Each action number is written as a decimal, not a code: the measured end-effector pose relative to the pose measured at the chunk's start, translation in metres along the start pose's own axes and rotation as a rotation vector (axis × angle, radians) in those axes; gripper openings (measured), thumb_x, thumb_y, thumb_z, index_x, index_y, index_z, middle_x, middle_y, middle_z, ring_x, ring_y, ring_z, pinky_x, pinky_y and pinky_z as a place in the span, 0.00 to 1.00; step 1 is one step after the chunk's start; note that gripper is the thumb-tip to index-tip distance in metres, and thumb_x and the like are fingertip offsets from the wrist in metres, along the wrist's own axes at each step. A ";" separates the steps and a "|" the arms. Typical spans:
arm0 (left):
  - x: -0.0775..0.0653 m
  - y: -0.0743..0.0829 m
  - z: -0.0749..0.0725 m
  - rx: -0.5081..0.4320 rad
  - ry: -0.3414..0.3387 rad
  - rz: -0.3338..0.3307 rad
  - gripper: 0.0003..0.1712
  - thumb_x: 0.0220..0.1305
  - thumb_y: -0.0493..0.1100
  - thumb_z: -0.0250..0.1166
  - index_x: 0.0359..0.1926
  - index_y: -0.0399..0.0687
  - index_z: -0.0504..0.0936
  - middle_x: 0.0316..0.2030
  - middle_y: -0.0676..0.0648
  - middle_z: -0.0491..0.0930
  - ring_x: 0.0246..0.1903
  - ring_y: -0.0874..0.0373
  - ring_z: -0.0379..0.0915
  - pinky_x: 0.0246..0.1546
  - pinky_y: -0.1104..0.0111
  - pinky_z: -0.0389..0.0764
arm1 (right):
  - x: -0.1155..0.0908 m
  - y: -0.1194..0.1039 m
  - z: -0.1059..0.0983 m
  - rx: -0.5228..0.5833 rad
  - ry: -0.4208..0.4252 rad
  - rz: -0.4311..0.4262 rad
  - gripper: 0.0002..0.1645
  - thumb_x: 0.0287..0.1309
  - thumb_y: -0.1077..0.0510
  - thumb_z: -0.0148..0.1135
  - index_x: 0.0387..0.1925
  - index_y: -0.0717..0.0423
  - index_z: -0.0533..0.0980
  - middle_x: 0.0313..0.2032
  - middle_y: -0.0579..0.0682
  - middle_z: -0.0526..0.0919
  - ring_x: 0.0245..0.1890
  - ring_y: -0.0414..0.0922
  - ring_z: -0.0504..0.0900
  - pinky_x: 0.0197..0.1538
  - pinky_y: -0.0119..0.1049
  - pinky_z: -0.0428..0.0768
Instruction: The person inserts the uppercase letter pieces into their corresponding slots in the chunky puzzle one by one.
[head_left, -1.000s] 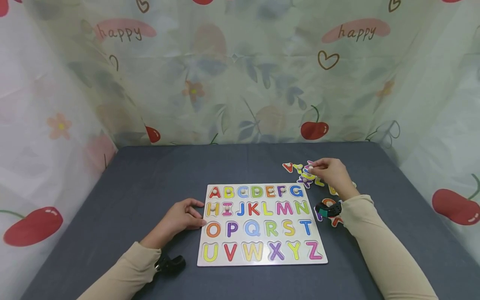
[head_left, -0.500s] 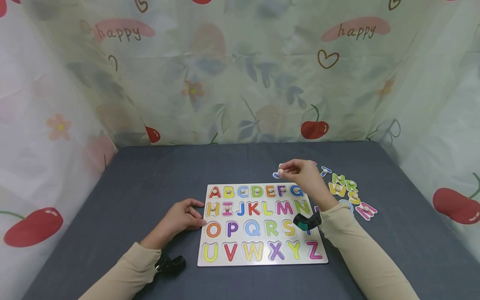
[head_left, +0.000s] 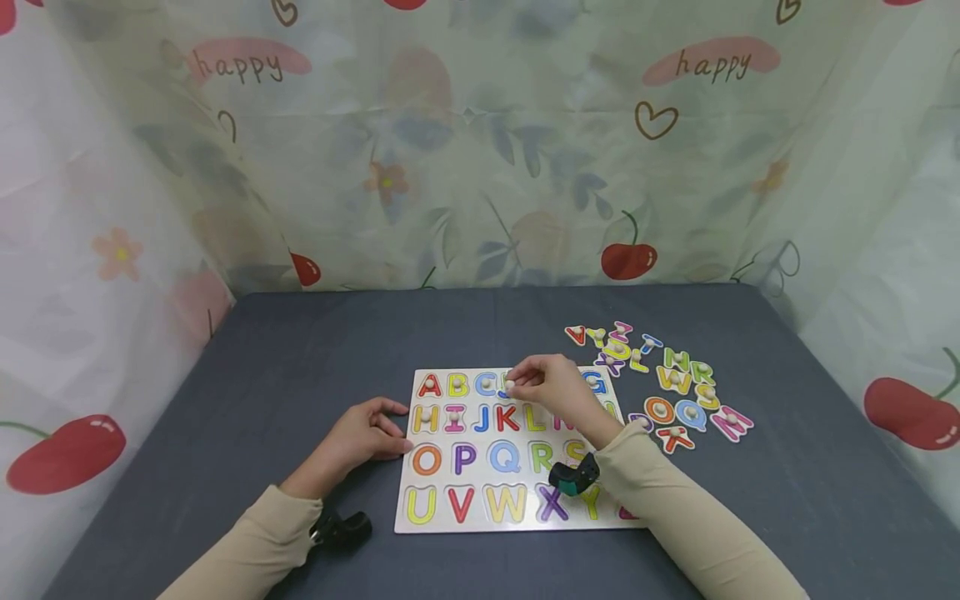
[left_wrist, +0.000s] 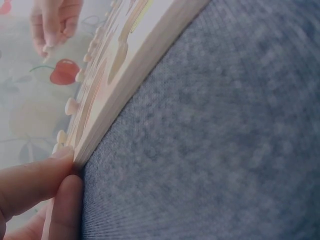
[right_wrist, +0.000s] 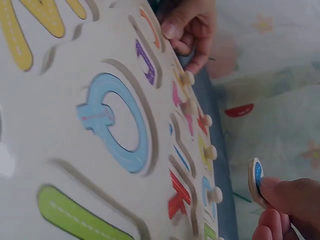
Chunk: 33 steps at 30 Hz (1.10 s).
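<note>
Pinching a blue letter (right_wrist: 257, 172), perhaps J, right hand (head_left: 557, 388) hovers above alphabet board (head_left: 480, 477).

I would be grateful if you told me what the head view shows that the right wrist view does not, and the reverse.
Only the head view: the loose letter pieces beyond and to the right of the board, and the "happy" lettering on the curtain.

Only the right wrist view: the pale edge of the blue letter piece, seen side-on.

Both: the board, the left hand touching its left edge, and the right hand pinching that piece.
</note>
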<state>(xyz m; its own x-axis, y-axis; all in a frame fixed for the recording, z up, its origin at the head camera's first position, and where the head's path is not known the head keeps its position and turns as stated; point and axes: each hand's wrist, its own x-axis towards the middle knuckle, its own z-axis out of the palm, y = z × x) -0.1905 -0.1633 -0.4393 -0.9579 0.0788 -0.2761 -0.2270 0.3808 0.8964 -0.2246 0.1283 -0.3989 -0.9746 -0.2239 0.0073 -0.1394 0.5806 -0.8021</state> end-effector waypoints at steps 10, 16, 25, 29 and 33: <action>-0.001 0.000 0.000 0.003 0.005 -0.003 0.32 0.40 0.33 0.76 0.50 0.40 0.74 0.26 0.42 0.76 0.24 0.55 0.77 0.28 0.65 0.81 | 0.000 -0.003 0.031 -0.024 -0.145 -0.001 0.05 0.47 0.60 0.70 0.28 0.52 0.81 0.22 0.44 0.78 0.22 0.39 0.74 0.26 0.30 0.71; -0.001 0.000 0.000 0.010 0.006 0.004 0.32 0.40 0.33 0.76 0.50 0.39 0.74 0.26 0.42 0.76 0.23 0.56 0.77 0.28 0.65 0.81 | 0.001 -0.003 0.037 -0.049 -0.179 -0.045 0.03 0.48 0.62 0.69 0.28 0.53 0.81 0.21 0.44 0.78 0.19 0.38 0.72 0.23 0.30 0.70; -0.001 0.000 0.000 0.006 0.002 0.001 0.33 0.40 0.33 0.76 0.50 0.39 0.74 0.26 0.42 0.76 0.23 0.55 0.77 0.28 0.65 0.81 | 0.004 -0.005 0.041 -0.098 -0.196 -0.031 0.04 0.46 0.61 0.71 0.26 0.53 0.81 0.22 0.43 0.78 0.22 0.38 0.74 0.27 0.30 0.72; -0.001 0.000 -0.001 -0.004 -0.001 -0.001 0.32 0.40 0.33 0.76 0.50 0.39 0.73 0.26 0.42 0.75 0.24 0.55 0.76 0.28 0.65 0.81 | 0.004 -0.005 0.041 -0.115 -0.201 -0.038 0.03 0.47 0.61 0.70 0.27 0.53 0.81 0.21 0.43 0.78 0.22 0.37 0.73 0.27 0.30 0.72; -0.004 0.001 -0.001 -0.005 -0.009 0.003 0.33 0.41 0.33 0.75 0.51 0.38 0.73 0.27 0.42 0.75 0.24 0.55 0.76 0.29 0.65 0.81 | 0.005 -0.006 0.041 -0.100 -0.212 -0.030 0.04 0.47 0.62 0.70 0.27 0.54 0.82 0.22 0.43 0.79 0.21 0.37 0.73 0.26 0.30 0.72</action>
<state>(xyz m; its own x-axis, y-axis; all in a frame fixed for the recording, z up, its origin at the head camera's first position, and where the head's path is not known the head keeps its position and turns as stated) -0.1875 -0.1645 -0.4370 -0.9569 0.0883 -0.2766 -0.2252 0.3757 0.8990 -0.2215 0.0920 -0.4185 -0.9126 -0.3956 -0.1035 -0.1952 0.6437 -0.7400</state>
